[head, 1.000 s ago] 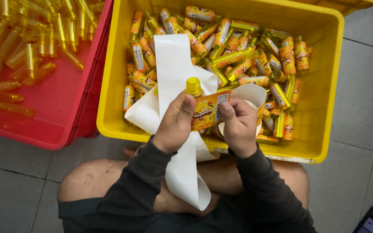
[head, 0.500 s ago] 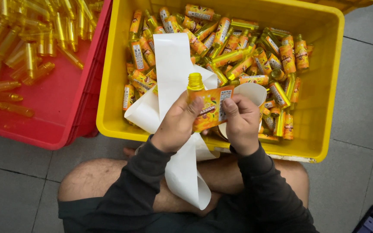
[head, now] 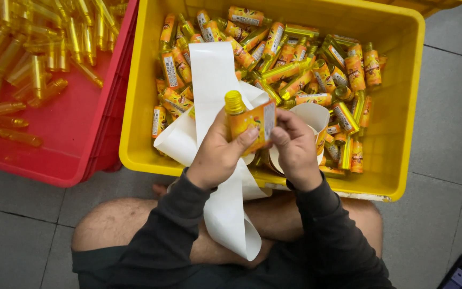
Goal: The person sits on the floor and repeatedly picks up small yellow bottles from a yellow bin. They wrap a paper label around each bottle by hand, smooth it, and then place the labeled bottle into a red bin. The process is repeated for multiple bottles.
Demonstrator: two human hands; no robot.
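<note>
yellow crate: I see it centre-right of frame, full of labelled bottles.
red crate: upper left, unlabelled bottles (blurry).
paper strip: white, runs from crate down to lap.
left hand: gripping bottle, centre frame.
right hand: fingertips pinching its orange label.

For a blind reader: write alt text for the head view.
Both hands, left hand and right hand, hold a small yellow bottle with an orange label over a yellow crate of labelled bottles. White backing paper trails to the lap; a red crate holds unlabelled bottles.
</note>
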